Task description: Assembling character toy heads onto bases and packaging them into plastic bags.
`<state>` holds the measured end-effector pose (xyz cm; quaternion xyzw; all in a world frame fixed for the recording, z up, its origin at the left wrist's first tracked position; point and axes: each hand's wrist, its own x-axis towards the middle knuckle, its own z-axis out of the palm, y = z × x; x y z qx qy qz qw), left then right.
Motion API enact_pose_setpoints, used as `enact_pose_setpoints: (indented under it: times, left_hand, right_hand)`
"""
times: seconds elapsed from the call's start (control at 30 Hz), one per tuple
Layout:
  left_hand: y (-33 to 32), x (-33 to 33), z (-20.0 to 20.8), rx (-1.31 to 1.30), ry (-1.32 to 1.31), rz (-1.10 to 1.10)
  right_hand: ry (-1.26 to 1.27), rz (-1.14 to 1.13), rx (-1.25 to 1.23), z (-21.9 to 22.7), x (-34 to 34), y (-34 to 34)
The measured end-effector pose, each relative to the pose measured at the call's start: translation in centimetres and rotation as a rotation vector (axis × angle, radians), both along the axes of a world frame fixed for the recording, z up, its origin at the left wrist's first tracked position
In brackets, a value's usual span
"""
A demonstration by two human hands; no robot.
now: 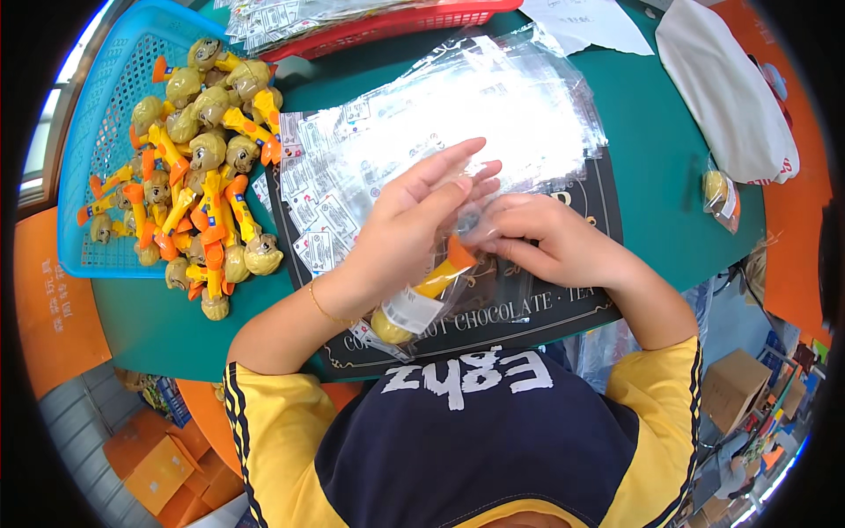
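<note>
Black mat: lying on the green table in front of the person, with pale lettering showing along its near edge.
Toy in hand: slanting over the near half of the mat, its golden head toward the mat's near left and its orange end up by the fingers; a clear bag is wrapping it, and a white label is showing across it.
Right hand: hovering over the mat's middle, thumb and fingers pinching the upper end of the clear bag.
Left hand: reaching over the mat's middle, fingers stretching out and thumb meeting the bag's upper end; whether it is gripping I cannot tell.
Pile of clear bags: covering the mat's far part, shining with glare.
Blue basket: standing left of the mat, bearing many golden-headed toys; several are lying between it and the mat.
Red basket: sitting beyond the mat, holding more packets.
Pale cloth: lying right of the mat, toward the far side.
Second bagged toy: resting right of the mat, near the cloth.
</note>
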<state>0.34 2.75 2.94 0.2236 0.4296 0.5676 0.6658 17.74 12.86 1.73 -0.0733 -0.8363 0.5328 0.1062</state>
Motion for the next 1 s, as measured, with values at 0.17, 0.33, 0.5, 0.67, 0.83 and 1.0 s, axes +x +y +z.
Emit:
enact_pose_setpoints:
  times: [0.17, 0.33, 0.5, 0.67, 0.83, 1.0]
  left_hand:
    - [0.2, -1.7, -0.2, -0.062, 0.258, -0.070]
    - [0.5, -1.7, 0.4, -0.194, 0.391, -0.187]
    - [0.4, -1.2, -0.3, -0.138, 0.335, -0.081]
    - [0.3, -0.5, -0.2, -0.102, 0.271, -0.030]
    - [-0.5, 0.3, 0.1, 0.156, 0.635, 0.002]
    - [-0.7, 0.2, 0.2, 0.234, 0.962, -0.097]
  right_hand:
    - [-0.150, -0.146, 0.076, 1.3, 0.7, 0.6]
    - [-0.130, -0.191, 0.068, 0.7, 1.0, 0.9]
    - [-0.100, -0.274, -0.087, 2.5, 0.6, 0.9]
    - [0.206, -0.467, 0.412, 2.3, -0.4, 0.3]
    - [0.166, -0.514, 0.587, 1.9, -0.7, -0.8]
    - [0.144, -0.504, 0.615, 2.2, -0.6, -0.8]
